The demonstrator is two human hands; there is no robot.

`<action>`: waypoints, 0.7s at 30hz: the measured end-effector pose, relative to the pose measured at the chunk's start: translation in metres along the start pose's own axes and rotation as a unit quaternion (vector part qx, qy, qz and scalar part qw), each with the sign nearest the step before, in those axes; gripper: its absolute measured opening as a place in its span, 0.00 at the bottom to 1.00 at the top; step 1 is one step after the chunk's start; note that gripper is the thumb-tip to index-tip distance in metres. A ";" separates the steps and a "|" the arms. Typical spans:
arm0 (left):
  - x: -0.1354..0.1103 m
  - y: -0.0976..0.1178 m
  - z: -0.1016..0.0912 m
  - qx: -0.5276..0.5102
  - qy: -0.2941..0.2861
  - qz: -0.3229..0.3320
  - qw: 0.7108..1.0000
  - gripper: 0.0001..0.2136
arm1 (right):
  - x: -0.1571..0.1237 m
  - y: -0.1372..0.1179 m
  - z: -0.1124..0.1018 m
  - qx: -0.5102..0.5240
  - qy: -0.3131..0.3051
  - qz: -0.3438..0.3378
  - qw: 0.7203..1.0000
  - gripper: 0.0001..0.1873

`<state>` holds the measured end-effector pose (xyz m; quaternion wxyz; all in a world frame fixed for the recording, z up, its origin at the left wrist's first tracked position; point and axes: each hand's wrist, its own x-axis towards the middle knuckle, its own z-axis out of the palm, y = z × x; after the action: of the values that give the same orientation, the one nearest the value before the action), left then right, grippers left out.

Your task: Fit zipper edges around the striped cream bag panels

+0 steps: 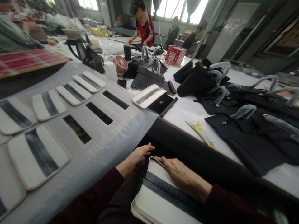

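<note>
A white bag panel (161, 199) with a dark grey stripe rests tilted on my lap, its lower part cut off by the frame. My right hand (178, 172) lies along its upper right edge and grips it, the thumb near the top corner. Just left of that corner, my left hand (137, 157) is held apart from the panel, fingers stretched out with nothing seen in them. Its lower fingers are partly hidden. To the left, several similar white striped panels (63, 155) lie flat on the covered table (109, 149).
Three dark strips (99, 112) lie on the left table. Another striped panel (149, 95) sits on a black piece at the right table's corner. That table holds a yellow-handled tool (201, 132), black handbags (238, 140), a pink fan (121, 63) and a red box (175, 56). People work behind.
</note>
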<state>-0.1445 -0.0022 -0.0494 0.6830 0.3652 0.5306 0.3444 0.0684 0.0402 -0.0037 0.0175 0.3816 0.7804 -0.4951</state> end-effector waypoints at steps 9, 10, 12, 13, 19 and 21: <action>-0.016 0.025 0.017 0.165 0.012 0.092 0.982 0.08 | 0.000 0.005 0.000 0.008 -0.014 -0.015 1.000 0.37; -0.013 0.023 0.017 0.151 0.011 0.083 0.985 0.08 | -0.001 0.004 0.000 0.007 -0.017 -0.025 1.000 0.36; -0.008 0.019 0.016 0.126 0.008 0.071 0.990 0.08 | -0.002 0.002 -0.001 0.000 -0.020 -0.039 0.999 0.34; -0.007 0.017 0.016 0.113 0.006 0.065 0.991 0.08 | -0.002 0.000 -0.002 -0.006 -0.022 -0.043 0.999 0.33; -0.008 0.016 0.013 0.060 -0.015 0.055 0.997 0.10 | 0.001 -0.005 -0.002 -0.031 -0.026 -0.037 0.998 0.33; -0.007 0.014 0.012 0.048 -0.020 0.055 0.997 0.10 | 0.003 -0.005 -0.001 -0.052 -0.024 -0.033 0.998 0.32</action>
<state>-0.1354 -0.0029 -0.0317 0.6547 0.4333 0.5122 0.3482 0.0636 0.0416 0.0000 0.0397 0.3416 0.8166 -0.4636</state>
